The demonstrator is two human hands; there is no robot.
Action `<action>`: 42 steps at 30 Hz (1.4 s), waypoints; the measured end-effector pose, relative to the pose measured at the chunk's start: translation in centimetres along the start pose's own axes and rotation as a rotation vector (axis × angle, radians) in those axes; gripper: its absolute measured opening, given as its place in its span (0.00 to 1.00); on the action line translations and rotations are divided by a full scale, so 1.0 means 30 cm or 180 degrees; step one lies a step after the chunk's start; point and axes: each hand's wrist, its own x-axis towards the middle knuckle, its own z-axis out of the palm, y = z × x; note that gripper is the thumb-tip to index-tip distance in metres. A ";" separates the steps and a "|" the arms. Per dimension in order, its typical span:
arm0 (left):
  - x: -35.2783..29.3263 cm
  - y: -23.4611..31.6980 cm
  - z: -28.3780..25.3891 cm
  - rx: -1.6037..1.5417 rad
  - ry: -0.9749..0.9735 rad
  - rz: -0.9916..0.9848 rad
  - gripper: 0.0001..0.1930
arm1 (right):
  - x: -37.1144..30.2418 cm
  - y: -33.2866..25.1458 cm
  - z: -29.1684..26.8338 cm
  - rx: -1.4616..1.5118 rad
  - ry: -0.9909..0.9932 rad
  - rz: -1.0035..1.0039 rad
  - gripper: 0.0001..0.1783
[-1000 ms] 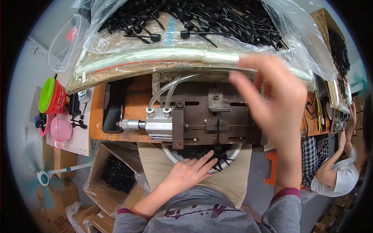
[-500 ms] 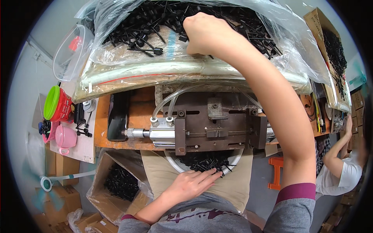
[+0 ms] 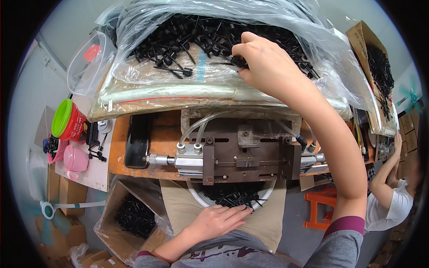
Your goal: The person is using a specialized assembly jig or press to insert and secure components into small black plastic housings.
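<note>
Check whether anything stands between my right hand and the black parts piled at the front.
Nothing visible does. The right hand is at the pile, holding at least one black part. The plastic film rises behind the pile and does not cover the hand.
</note>
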 end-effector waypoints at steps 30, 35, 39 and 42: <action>0.204 0.056 -0.216 -0.0769 0.1259 -0.0336 0.21 | -0.610 -0.201 0.023 0.6206 -0.1281 0.2420 0.07; 0.182 0.051 -0.184 -0.0491 0.1093 -0.0387 0.17 | -0.673 -0.220 0.000 0.5290 -0.0063 0.2417 0.14; 0.178 0.033 -0.107 0.0260 0.0840 -0.0483 0.18 | -0.734 -0.223 -0.020 0.5064 0.0946 0.2604 0.16; 0.184 0.013 -0.052 0.0736 0.0813 -0.0394 0.16 | -0.756 -0.249 -0.012 0.4655 0.1276 0.2497 0.16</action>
